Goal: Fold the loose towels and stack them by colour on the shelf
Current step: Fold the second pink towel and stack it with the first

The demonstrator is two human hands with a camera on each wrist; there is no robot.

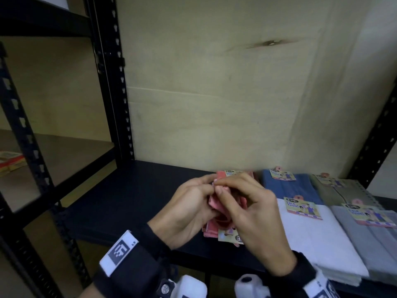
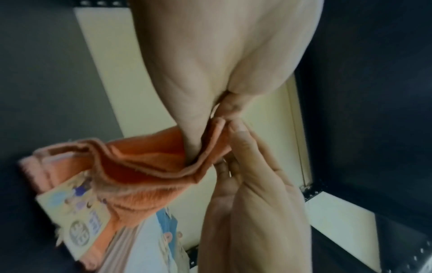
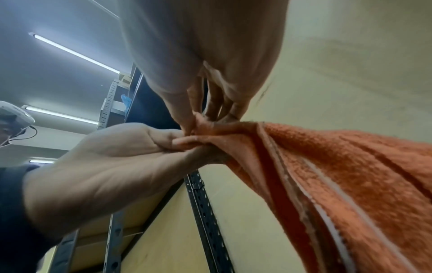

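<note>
Both hands hold an orange-pink towel (image 1: pixel 214 206) up over the black shelf board (image 1: pixel 129 201). My left hand (image 1: pixel 207 190) pinches one corner of its top edge, thumb tucked into a fold. My right hand (image 1: pixel 222 187) pinches the same edge right beside it, fingertips almost touching. The cloth (image 2: pixel 140 175) hangs bunched and partly doubled, and a paper label (image 2: pixel 77 212) dangles at its lower end. In the right wrist view the towel (image 3: pixel 350 175) drapes down to the right. A folded pink towel (image 1: pixel 221 175) lies on the shelf just behind the hands.
To the right lie folded stacks with paper labels: blue (image 1: pixel 287 187), olive (image 1: pixel 335 191), white (image 1: pixel 318 239) and grey (image 1: pixel 369 239). A black upright post (image 1: pixel 113 82) separates a second shelf bay at left, where red-yellow packets (image 1: pixel 10 162) lie. A plywood back wall stands behind.
</note>
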